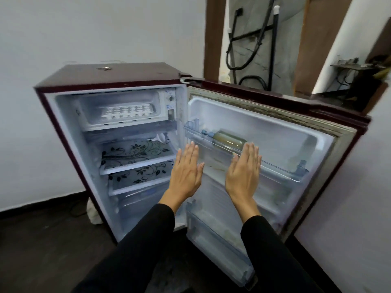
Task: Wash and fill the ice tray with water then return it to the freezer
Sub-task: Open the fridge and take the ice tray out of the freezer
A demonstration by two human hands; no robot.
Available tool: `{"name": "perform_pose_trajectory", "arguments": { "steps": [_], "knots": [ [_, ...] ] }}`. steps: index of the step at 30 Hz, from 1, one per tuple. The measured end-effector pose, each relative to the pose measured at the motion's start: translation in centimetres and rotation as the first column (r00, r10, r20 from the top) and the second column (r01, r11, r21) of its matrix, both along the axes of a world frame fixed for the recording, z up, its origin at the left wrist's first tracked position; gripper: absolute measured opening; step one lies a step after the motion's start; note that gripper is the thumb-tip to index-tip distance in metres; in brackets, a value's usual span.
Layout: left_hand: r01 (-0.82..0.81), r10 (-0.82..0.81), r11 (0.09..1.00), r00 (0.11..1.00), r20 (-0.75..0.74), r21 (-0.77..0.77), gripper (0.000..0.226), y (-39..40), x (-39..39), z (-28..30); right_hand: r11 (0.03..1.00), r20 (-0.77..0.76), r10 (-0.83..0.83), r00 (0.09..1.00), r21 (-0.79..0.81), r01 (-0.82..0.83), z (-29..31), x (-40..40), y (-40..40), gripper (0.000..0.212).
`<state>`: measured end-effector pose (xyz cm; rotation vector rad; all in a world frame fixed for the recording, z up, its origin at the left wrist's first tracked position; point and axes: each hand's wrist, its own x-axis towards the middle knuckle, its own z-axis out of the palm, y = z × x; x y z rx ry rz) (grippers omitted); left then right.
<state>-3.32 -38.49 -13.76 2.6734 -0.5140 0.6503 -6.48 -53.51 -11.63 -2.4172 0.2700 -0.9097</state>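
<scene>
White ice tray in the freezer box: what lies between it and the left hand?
In the head view, the freezer's bottom ledge and a floral glass shelf lie between the white ice tray and the open left hand.

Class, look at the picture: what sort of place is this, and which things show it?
Probably a room in a home: a small maroon fridge stands open on a dark floor, with an ice tray in its freezer and a bottle in the door.

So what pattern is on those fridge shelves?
The shelves carry a black floral vine print on frosted glass, seen in the head view.
</scene>
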Motion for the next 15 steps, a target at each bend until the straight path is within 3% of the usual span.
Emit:
{"name": "perform_pose_trajectory", "arguments": {
  "steps": [7,15],
  "knots": [
    [-0.226,0.225,0.961,0.974,-0.021,-0.157,0.067,9.2,2.2,1.2,0.953,-0.041,0.301,0.953,0.042,-0.299,0.6,5.8,7.8,0.064],
    [-0.394,0.334,0.812,0.919,-0.210,-0.432,0.061,19.4,9.2,2.9,0.813,-0.108,0.562,0.820,0.251,-0.525,1.9,15.4,17.4,0.063]
  ]
}}
